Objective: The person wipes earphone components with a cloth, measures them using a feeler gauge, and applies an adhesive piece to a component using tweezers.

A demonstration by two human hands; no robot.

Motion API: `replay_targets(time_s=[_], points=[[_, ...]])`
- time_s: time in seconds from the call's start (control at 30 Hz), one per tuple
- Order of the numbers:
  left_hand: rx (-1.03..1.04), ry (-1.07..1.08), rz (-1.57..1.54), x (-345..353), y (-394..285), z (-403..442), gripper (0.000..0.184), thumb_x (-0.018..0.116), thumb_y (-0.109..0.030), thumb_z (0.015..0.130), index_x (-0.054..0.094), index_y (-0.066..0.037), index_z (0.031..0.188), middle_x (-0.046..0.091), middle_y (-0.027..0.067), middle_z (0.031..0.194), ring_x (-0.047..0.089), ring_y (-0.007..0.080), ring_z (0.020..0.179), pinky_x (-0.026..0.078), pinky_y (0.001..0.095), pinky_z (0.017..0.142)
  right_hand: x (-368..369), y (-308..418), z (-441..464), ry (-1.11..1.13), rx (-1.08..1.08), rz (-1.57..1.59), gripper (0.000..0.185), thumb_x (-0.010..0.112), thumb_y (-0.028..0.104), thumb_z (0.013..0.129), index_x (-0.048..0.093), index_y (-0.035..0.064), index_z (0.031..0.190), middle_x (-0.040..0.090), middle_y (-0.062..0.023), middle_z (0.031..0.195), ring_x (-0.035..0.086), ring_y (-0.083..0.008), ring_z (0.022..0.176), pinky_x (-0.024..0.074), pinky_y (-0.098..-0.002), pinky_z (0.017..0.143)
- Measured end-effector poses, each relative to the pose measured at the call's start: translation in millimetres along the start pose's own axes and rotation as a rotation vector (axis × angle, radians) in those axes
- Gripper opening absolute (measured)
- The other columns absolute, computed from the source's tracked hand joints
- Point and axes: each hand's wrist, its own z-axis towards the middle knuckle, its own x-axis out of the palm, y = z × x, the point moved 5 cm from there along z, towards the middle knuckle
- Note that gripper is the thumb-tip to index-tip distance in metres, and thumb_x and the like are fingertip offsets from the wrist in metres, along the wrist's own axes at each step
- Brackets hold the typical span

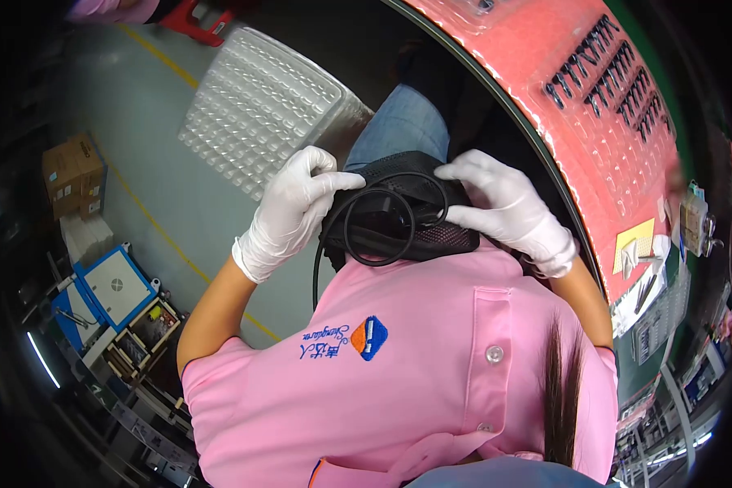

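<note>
A black mesh pouch (451,237) lies on my lap, against the front of the pink shirt. A thin black cable (347,232) is looped over it, and one end hangs down the left side. My left hand (301,195), in a white glove, is closed at the pouch's upper left edge, its index fingertip beside the cable loops. On the other side my right hand (500,203), also gloved in white, has its thumb and index finger spread at the pouch's right edge, near the cable. What lies inside the pouch is too dark to tell.
Stacked clear plastic trays (260,98) stand at the upper left. A table with a red mat (529,49) curves along the right, bearing a tray of black parts (618,81) and a yellow paper (633,244). Cardboard boxes (75,175) and a blue-edged case (118,285) are far left.
</note>
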Motion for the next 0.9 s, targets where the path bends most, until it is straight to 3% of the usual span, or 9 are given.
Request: replay_targets(time_s=[0.1,0.17,0.27,0.4,0.5,0.7,0.8,0.9], points=[[-0.017,0.048,-0.066,4,0,-5,0.033,0.06,0.006,0.08,0.069,-0.008,0.109,0.056,0.011,0.102,0.059,0.0246,0.092,0.048,0.0323,0.083,17,13,12,-0.27,-0.362,-0.157,0.029,0.071,0.009,0.079,0.064,0.0064,0.107,0.058,-0.0089,0.088,0.061,-0.0242,0.078,0.0507,-0.0313,0.069],[-0.025,0.074,-0.091,2,-3,-7,0.034,0.059,0.004,0.082,0.069,-0.009,0.112,0.057,0.0124,0.108,0.059,0.0261,0.098,0.048,0.033,0.088,17,12,20,-0.273,-0.365,-0.21,0.028,0.072,0.009,0.079,0.065,0.0065,0.106,0.059,-0.0092,0.088,0.062,-0.0242,0.077,0.0509,-0.0313,0.068],[-0.016,0.141,-0.086,-4,-16,-5,0.039,0.054,0.001,0.085,0.064,-0.008,0.122,0.05,0.0183,0.133,0.046,0.0318,0.127,0.034,0.0369,0.107,15,10,29,-0.272,-0.359,-0.325,0.027,0.072,0.01,0.077,0.065,0.0065,0.104,0.059,-0.0096,0.088,0.062,-0.0242,0.076,0.0514,-0.0314,0.068],[0.018,0.332,-0.059,-4,-13,-1,0.043,0.057,-0.01,0.09,0.055,-0.01,0.133,0.037,0.021,0.147,0.031,0.0378,0.139,0.028,0.0442,0.113,11,12,50,-0.242,-0.361,-0.291,0.026,0.073,0.01,0.076,0.065,0.0068,0.101,0.061,-0.01,0.086,0.063,-0.0264,0.074,0.0519,-0.0339,0.066],[-0.025,0.432,-0.144,-2,-13,2,0.047,0.057,-0.011,0.09,0.05,-0.011,0.137,0.036,0.0214,0.147,0.03,0.0383,0.14,0.028,0.0446,0.114,6,18,65,-0.245,-0.391,-0.091,0.022,0.073,0.009,0.076,0.066,0.0061,0.096,0.063,-0.0096,0.082,0.064,-0.0287,0.072,0.052,-0.035,0.064],[-0.011,0.514,-0.103,0,-15,6,0.058,0.058,-0.015,0.09,0.042,-0.012,0.145,0.029,0.0171,0.153,0.028,0.0366,0.142,0.025,0.0424,0.115,9,32,75,-0.272,-0.465,-0.111,0.019,0.072,0.008,0.075,0.065,0.0053,0.092,0.064,-0.0106,0.081,0.064,-0.0304,0.072,0.0515,-0.0346,0.063],[-0.174,0.467,-0.174,0,-17,3,0.058,0.059,-0.013,0.087,0.043,-0.012,0.143,0.03,0.018,0.153,0.028,0.0361,0.142,0.026,0.0418,0.115,9,34,73,-0.263,-0.474,-0.13,0.018,0.072,0.009,0.075,0.065,0.0054,0.092,0.064,-0.0105,0.082,0.064,-0.0308,0.072,0.0514,-0.0347,0.062],[-0.19,0.542,-0.158,5,-15,8,0.057,0.061,-0.016,0.088,0.043,-0.011,0.142,0.032,0.0197,0.151,0.031,0.0365,0.139,0.029,0.0415,0.114,10,35,76,-0.259,-0.519,-0.097,0.017,0.072,0.009,0.075,0.065,0.0064,0.091,0.062,-0.0101,0.08,0.063,-0.0309,0.071,0.0503,-0.0353,0.06]])
